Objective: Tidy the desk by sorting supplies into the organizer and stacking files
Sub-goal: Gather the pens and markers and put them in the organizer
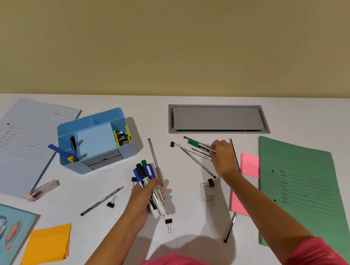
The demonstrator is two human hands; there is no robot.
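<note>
The green marker (199,146) lies on the white desk (99,249). My right hand (222,158) is on it, with my fingers curled around the end closest to me. My left hand (143,199) holds a bunch of markers (146,175) tight, and their caps point toward the blue organizer (96,141) nearby. A green file (302,186) lies flat to the right of my right hand. Pink sticky notes (250,164) sit between them.
</note>
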